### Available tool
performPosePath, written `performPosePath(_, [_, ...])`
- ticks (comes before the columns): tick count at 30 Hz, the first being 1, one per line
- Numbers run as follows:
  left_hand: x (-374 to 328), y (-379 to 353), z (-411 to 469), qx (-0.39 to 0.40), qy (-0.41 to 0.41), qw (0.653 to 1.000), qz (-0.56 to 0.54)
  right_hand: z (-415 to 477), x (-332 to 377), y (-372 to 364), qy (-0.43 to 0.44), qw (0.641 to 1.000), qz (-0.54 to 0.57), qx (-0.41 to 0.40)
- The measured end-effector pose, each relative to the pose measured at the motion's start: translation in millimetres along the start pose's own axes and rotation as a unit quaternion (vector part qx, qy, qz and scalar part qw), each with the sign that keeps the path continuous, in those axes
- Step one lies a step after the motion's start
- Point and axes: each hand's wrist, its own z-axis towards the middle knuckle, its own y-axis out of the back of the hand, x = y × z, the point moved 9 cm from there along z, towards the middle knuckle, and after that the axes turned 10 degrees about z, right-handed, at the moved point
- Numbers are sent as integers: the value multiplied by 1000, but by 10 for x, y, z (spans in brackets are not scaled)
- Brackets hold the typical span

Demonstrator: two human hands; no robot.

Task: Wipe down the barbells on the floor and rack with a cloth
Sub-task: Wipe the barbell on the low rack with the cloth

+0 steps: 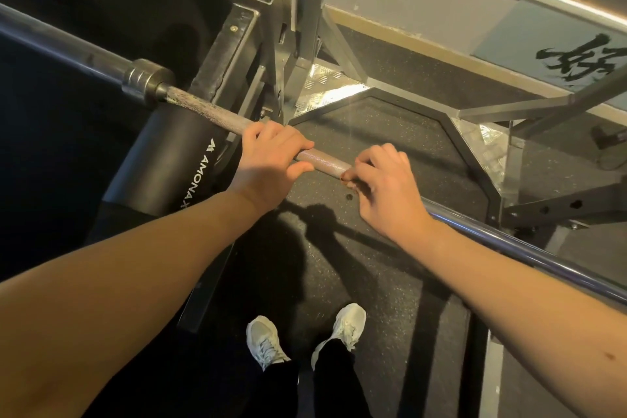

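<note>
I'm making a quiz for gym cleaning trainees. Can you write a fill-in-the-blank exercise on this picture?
1. The left hand and right hand both grip the ____.
2. The padded roller beside the left hand is coloured ____.
3. The lettering on it is ____.
Missing words: barbell; black; white.

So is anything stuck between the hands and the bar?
No, nothing visible. The left hand grips the barbell directly, and the right hand curls its fingers over it just beside. I can't see a cloth under either hand.
</note>
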Motion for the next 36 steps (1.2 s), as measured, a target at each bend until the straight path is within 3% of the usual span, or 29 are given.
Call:
performPosePath(6, [6, -20, 0, -4, -2, 1000, 22, 433, 111, -183, -59, 996, 71, 2])
performPosePath(13, [11, 6, -18, -19, 1, 1000, 12, -136, -226, 193, -56, 998, 40, -6])
performPosePath(18, [7, -19, -12, 1, 12, 1000, 10, 205, -9, -32, -93, 995, 33, -8])
performPosePath(22, [-1, -21, 7, 3, 23, 999, 41, 398, 239, -203, -45, 997, 53, -21])
performPosePath(26, [3, 12, -10, -6, 25, 999, 34, 16, 43, -52, 14, 999, 23, -25])
performPosePath(30, [9, 12, -8, 7, 29, 999, 22, -244, -137, 76, 19, 999, 2, -30])
performPosePath(36, [-27, 4, 0, 10, 19, 999, 34, 275, 333, -197, 9, 1000, -7, 2])
